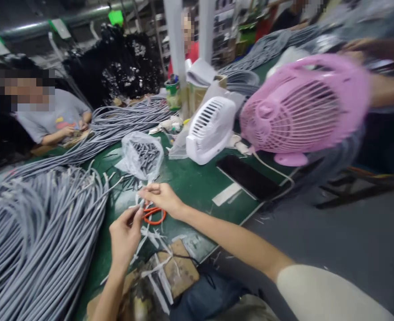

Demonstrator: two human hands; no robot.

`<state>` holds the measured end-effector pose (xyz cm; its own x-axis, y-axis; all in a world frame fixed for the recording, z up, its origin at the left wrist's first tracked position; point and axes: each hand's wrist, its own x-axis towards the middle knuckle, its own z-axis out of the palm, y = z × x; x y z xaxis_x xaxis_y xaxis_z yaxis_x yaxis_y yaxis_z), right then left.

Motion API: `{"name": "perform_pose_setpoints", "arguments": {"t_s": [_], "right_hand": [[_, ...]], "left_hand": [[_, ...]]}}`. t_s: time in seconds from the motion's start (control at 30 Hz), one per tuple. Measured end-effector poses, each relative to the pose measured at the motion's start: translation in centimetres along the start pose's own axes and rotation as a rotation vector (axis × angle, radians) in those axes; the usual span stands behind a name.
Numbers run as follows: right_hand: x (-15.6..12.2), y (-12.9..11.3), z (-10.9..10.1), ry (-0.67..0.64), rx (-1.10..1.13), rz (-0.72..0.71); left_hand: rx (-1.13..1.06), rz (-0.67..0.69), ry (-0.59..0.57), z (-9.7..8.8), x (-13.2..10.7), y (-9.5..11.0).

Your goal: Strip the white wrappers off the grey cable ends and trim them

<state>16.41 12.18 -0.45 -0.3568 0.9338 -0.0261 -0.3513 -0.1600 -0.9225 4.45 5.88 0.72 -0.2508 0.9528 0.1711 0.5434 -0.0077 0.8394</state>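
Over the green table (183,180), my two hands meet in front of me. My left hand (127,227) is closed in a pinch, a small pale grey piece showing at its fingertips. My right hand (163,198) is also closed, thumb and fingers pressed together just above the left fingertips; what lies in them is too small to make out. Orange-handled scissors (160,217) lie beneath the hands, their blades hidden. Just beyond is an open plastic bag (129,149) full of short grey tube-like pieces (146,157).
Bundled grey cables (50,223) cover the left side. A white fan (210,129), a pink fan (293,107) and a black phone (247,177) stand or lie to the right. White strips (160,276) hang at the near edge. A co-worker in a grey shirt (63,111) sits across at left.
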Motion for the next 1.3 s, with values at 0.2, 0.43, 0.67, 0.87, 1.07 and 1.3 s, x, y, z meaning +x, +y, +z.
{"name": "perform_pose_setpoints", "arguments": {"t_s": [0.2,0.43,0.67,0.87,1.07,1.3], "right_hand": [[-0.7,-0.3,0.0,-0.016,0.06,-0.023],[-1.0,-0.4,0.1,0.033,-0.074,-0.051],[-0.2,-1.3,-1.5,0.23,-0.046,-0.057],[-0.6,-1.4,-1.3,0.16,-0.111,-0.01],[-0.9,-1.1,-0.9,0.14,-0.093,-0.009],[-0.7,-0.9,-1.1,0.08,-0.202,-0.005]], "left_hand": [[-0.07,0.019,-0.046,-0.2,-0.5,0.0],[0.137,0.089,-0.201,-0.5,-0.8,0.5],[0.372,0.043,-0.44,-5.3,-3.9,-0.5],[0.494,-0.186,-0.263,-13.3,-11.8,-3.9],[0.601,-0.038,0.343,-19.2,-14.7,-2.8],[0.845,0.006,0.652,-22.6,-1.3,-1.6]]}}
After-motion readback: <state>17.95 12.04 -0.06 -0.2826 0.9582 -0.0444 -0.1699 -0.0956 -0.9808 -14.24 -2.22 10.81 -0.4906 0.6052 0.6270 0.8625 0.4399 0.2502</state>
